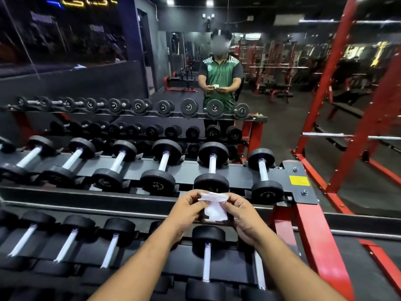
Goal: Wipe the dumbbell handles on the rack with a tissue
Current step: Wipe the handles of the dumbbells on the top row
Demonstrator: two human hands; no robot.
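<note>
Head view, from where I stand beside the black-and-red steel dumbbell rack (300, 193): along the upper tier, black rubber-headed dumbbells with pale chrome handles (163, 161) sit in their cradles, running from the far left to the last one by the yellow warning sticker (299, 180). A second tier of the same kind of dumbbells lies below, nearer the person. None of these handles is being touched yet.

Just left of centre, the left hand (186, 210) has its fingers (196, 197) curled in, pinching the left edge of a small crumpled white tissue (213, 205). To the right, the right hand (244, 216) pinches the other edge with thumb and forefinger. The tissue hangs between the two hands, in the air above the front rail of the upper tier, clear of every handle. The person seems to be folding or spreading it before the first wipe.

The risks, as I judge them: the tissue looks thin, and pulling it between two pinches could tear it. Rubbed on a knurled handle, it may shred and leave lint behind. Reaching between the heavy heads, knuckles could catch the rubber, or a dumbbell could roll in its cradle. Handles on the far left could easily be skipped.

To the right stands a red steel power rack (338, 101), and a mirror ahead reflects the room.
</note>
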